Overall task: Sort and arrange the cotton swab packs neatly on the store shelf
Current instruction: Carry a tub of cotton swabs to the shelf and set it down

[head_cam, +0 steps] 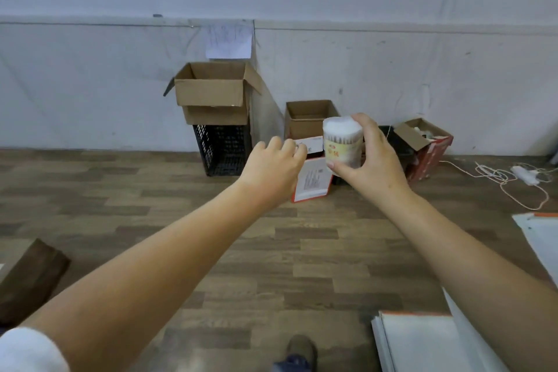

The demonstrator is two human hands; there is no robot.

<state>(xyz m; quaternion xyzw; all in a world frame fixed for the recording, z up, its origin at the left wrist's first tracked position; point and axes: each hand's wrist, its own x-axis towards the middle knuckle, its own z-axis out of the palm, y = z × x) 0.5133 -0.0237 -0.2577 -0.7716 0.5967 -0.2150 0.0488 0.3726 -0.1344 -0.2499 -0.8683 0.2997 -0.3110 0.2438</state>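
Note:
A round clear tub of cotton swabs [342,142] with a yellow label is held upright in mid-air, white swab tips showing at its top. My right hand [373,160] grips it, thumb under the base and fingers curled over the top and right side. My left hand [276,164] reaches out just left of the tub with fingers curled down, and nothing is visible in it. Behind both hands a red-and-white carton [311,181] sits open on the floor; its inside is hidden.
Against the white wall, an open cardboard box [211,90] tops a black crate [225,149]. A brown box [309,118] and another red carton [428,145] sit right of it. White cables [513,177] trail right. White shelf panels [422,341] at lower right.

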